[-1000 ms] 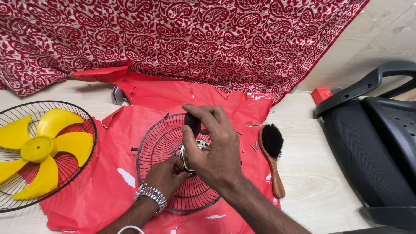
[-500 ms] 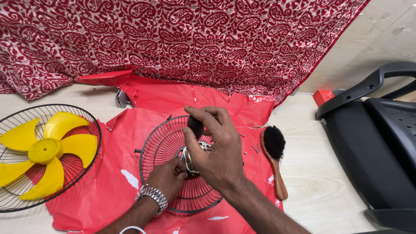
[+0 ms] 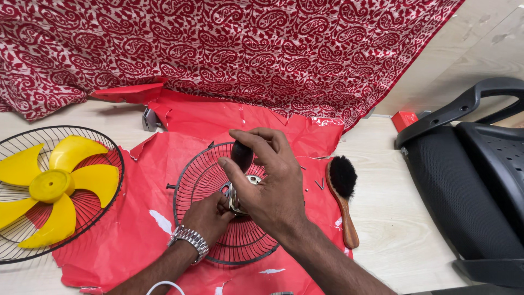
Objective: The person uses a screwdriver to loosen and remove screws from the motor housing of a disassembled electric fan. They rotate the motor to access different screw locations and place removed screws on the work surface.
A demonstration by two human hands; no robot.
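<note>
A black wire fan guard (image 3: pixel 203 180) lies flat on a red plastic sheet (image 3: pixel 136 218). My right hand (image 3: pixel 273 188) is over the guard's centre, fingers closed on a black tool handle (image 3: pixel 242 155) held upright. My left hand (image 3: pixel 208 217), with a metal watch at the wrist, grips the shiny metal hub part (image 3: pixel 236 198) at the guard's middle. The tool's tip is hidden behind my fingers.
A second guard (image 3: pixel 106 158) with a yellow fan blade (image 3: pixel 54 188) lies at the left. A wooden-handled brush (image 3: pixel 344 199) and small screws (image 3: pixel 319 184) lie to the right on the sheet. A black chair (image 3: pixel 475 180) stands at the right; red patterned cloth (image 3: pixel 229 49) hangs behind.
Both hands stay at the guard's centre, with the right hand's fingers shifting slightly on the tool handle. The view has drifted a little to the left.
</note>
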